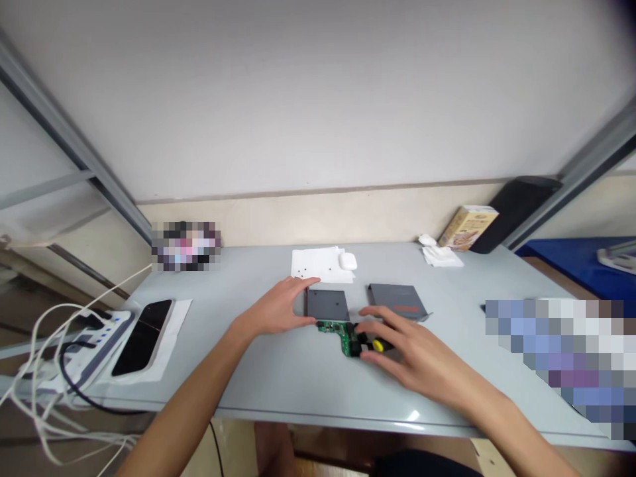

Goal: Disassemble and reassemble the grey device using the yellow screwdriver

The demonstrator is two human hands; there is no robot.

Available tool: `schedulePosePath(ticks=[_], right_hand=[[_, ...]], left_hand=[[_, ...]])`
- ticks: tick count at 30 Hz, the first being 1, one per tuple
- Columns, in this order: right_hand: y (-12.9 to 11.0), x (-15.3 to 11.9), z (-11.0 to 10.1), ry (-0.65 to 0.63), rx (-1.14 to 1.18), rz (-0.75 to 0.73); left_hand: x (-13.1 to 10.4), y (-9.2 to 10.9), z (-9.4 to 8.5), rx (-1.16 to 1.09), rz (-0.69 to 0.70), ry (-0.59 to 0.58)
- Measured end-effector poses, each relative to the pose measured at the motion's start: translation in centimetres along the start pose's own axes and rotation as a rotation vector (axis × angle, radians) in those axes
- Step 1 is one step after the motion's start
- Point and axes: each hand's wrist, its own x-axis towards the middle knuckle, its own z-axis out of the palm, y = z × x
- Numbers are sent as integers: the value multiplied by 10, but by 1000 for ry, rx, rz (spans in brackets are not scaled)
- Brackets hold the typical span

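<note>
A dark grey flat part (326, 305) lies on the table, with a green circuit board (344, 336) along its near edge. My left hand (281, 306) is at their left side, thumb and forefinger spread apart, the thumb tip by the board's left end. My right hand (397, 341) is over the board's right end, its fingers curved around black parts there. Beneath that hand shows a yellow-and-black object (378, 345), partly hidden; whether the fingers grip it is unclear. Behind the right hand lies a grey cover (397, 299) with a reddish strip.
White paper (318, 264) with small dark bits and a white case (348, 261) lies behind. A phone (144, 336), power strip (94, 351) and cables are at left. Tissues (441, 255), a yellow box (468, 228) and a black object (521, 209) stand back right.
</note>
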Motion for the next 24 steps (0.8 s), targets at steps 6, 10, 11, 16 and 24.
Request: schedulePosePath(ticks=[6,10,11,16,24], right_hand=[[-16,15,-16,613,517,75],[-19,31,-7,774,1029,143],[-19,33,-2,770,1119,157],[-16,41,20,704,1283,242],[-16,45,19,691,1433,344]], left_hand=[[-2,17,1,87,56,21],[2,34,24,193,170,68],[2,36,31,217,192,79],[4,37,55,310,326,72],[4,36,56,323,336,73]])
